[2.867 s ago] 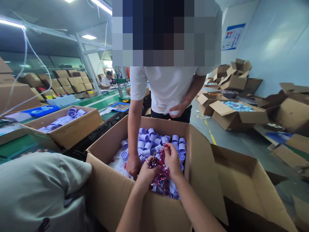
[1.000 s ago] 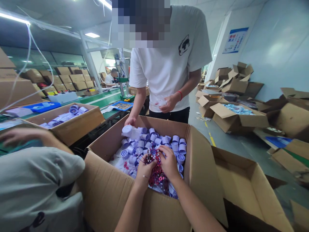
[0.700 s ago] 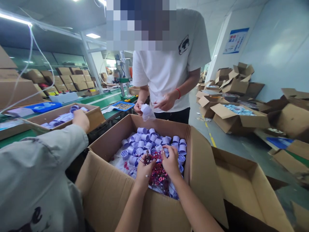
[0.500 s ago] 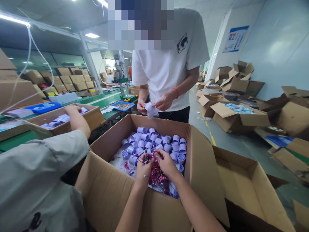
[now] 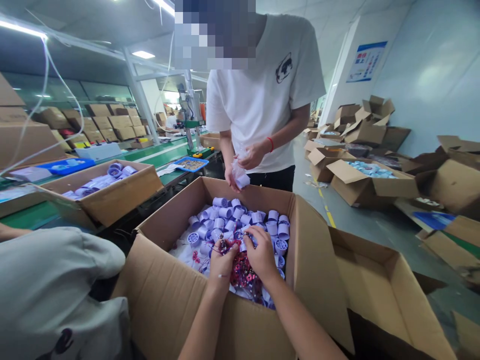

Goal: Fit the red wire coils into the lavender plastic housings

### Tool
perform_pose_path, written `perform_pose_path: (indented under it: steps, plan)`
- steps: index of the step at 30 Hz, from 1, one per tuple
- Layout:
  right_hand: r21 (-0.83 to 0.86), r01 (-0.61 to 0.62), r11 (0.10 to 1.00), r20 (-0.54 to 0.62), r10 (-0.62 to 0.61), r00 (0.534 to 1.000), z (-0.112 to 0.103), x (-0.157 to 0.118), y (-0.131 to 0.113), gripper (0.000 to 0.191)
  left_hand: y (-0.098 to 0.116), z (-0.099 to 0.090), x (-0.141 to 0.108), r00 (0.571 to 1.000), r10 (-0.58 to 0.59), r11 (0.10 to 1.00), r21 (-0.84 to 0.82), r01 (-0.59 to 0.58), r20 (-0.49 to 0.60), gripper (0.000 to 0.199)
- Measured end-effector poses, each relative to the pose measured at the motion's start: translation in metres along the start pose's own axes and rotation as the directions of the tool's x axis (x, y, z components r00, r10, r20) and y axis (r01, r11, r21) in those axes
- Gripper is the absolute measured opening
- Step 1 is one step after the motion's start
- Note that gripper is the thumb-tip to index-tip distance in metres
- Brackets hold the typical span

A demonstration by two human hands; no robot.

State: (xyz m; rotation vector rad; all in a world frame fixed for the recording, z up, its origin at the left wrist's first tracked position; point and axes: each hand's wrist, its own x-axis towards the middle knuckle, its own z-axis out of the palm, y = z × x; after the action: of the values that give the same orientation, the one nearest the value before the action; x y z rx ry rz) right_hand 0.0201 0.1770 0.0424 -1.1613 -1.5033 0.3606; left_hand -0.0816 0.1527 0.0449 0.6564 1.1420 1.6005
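Both my hands are over an open cardboard box (image 5: 157, 295) holding many lilac plastic cups (image 5: 225, 212). My left hand (image 5: 221, 265) is closed on small dark-and-metallic parts with thin red wires (image 5: 223, 245), which stick up past the thumb. Beside it, my right hand (image 5: 261, 252) has its fingers bent together at a small dark piece, too small to make out. Below and between the hands lies a tangled heap of red, wired small parts (image 5: 243, 272), resting on the cups and on clear plastic film.
Across the box a co-worker (image 5: 262, 105) holds a lilac cup in a clear bag (image 5: 242, 175). At left are another person's sleeve (image 5: 56, 285) and a carton of lilac parts (image 5: 123, 200) by a green conveyor. An open carton (image 5: 393, 295) stands at right.
My right hand has shifted slightly, its fingers curling more. The co-worker's bagged cup has turned and dropped lower. The person at left has drawn their arm out of the left carton.
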Motion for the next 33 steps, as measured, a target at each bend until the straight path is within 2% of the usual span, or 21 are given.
perform_pose_path:
  steps: [2,3,4,6,8,10,13,17,20,24,29,33]
  plan:
    - [-0.042,-0.040,0.998,-0.081,0.036,0.996,0.002,0.000,0.005,0.024,0.000,-0.001,-0.001,1.000,-0.014,1.000,0.016,0.014,0.018,0.038]
    - [-0.052,-0.050,0.997,-0.081,0.046,0.996,0.004,0.000,0.007,0.024,0.000,-0.001,-0.002,0.999,-0.019,1.000,0.022,0.018,0.027,0.038]
    - [-0.050,-0.055,0.997,-0.046,0.053,0.998,0.005,0.000,0.009,0.023,0.001,-0.001,-0.002,0.999,-0.017,1.000,0.022,0.016,0.038,0.038]
    - [-0.003,-0.075,0.997,0.099,0.075,0.992,0.008,-0.001,0.011,0.021,0.002,-0.002,-0.004,0.998,-0.011,1.000,0.010,0.010,0.060,0.039]
    - [0.072,-0.121,0.990,0.237,0.101,0.966,0.009,-0.002,0.011,0.021,0.002,-0.002,-0.005,0.998,-0.013,1.000,0.008,0.013,0.068,0.042]
    - [0.136,-0.163,0.977,0.272,0.121,0.955,0.007,-0.001,0.009,0.019,0.003,-0.002,-0.006,0.996,-0.032,0.999,0.037,0.029,0.079,0.043]
    - [0.201,-0.187,0.962,0.234,0.138,0.962,0.002,0.001,0.005,0.018,0.004,-0.001,-0.008,0.993,-0.059,0.996,0.070,0.052,0.104,0.044]
    - [0.248,-0.274,0.929,0.180,0.234,0.955,-0.001,0.003,0.001,0.026,0.005,0.000,-0.009,0.989,-0.063,0.995,0.089,0.051,0.136,0.040]
    - [0.260,-0.297,0.919,0.194,0.252,0.948,-0.001,0.002,-0.003,0.029,0.002,-0.001,-0.006,0.990,-0.033,0.996,0.082,0.022,0.135,0.038]
    - [0.251,-0.261,0.932,0.243,0.200,0.949,-0.002,0.001,-0.007,0.026,-0.005,-0.005,0.001,0.997,-0.011,0.997,0.076,0.005,0.072,0.043]
    - [0.163,-0.199,0.966,0.197,0.166,0.966,-0.003,-0.001,-0.007,0.021,-0.006,-0.004,0.001,0.991,-0.019,0.998,0.057,0.012,0.130,0.038]
    - [0.088,-0.155,0.984,0.184,0.137,0.973,-0.003,-0.002,-0.008,0.021,-0.006,-0.002,0.003,0.991,-0.043,0.997,0.072,0.035,0.124,0.037]
